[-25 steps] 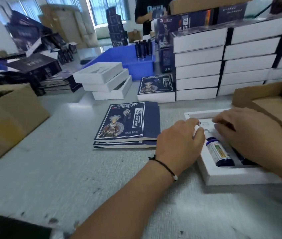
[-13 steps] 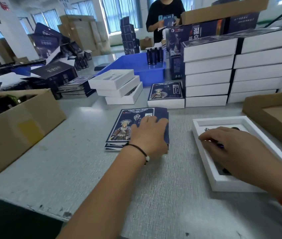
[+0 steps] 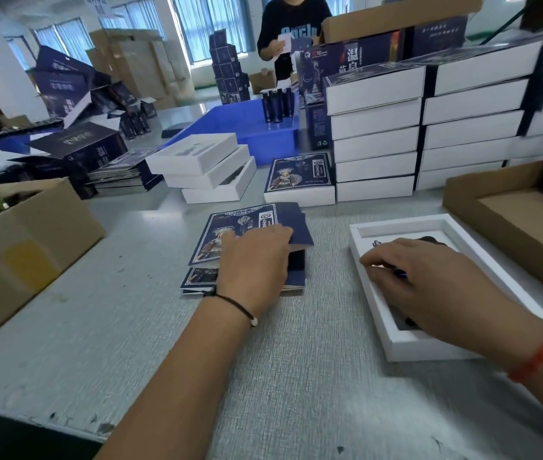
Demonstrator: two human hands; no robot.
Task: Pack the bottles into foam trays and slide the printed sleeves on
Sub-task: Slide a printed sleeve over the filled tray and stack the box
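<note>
Head camera, looking forward and down over a grey table (image 3: 296, 376).

At 12 o'clock from the picture's centre, a small pile of flat printed sleeves (image 3: 253, 244), dark blue with a costumed figure, lies on the table. The left hand (image 3: 255, 260) rests on the pile with its fingers curled at the top sleeve's right edge; that sleeve sits tilted and raised off the ones below, so the hand seems to be peeling one sleeve free. Whether the thumb is under it cannot be told.

At 3 o'clock lies a white foam tray (image 3: 406, 346). The right hand (image 3: 429, 280) is spread flat over it, fingers nearly straight, gripping nothing, most likely steadying the tray and pressing its contents down. A dark bottle (image 3: 429, 240) just peeks out beyond the fingertips; the rest is hidden.

Room to move: bare table lies between pile and tray, enough to bring the sleeve across. A shallow cardboard box (image 3: 512, 220) sits just beside the tray at 2 o'clock. An open carton (image 3: 31, 247) stands at 9 o'clock, well apart. At 12 to 1 o'clock, stacks of white boxes (image 3: 376, 137), three loose trays (image 3: 207, 171) and a blue bin (image 3: 250, 127) crowd the far side. The table's near edge is at 7 o'clock.
</note>
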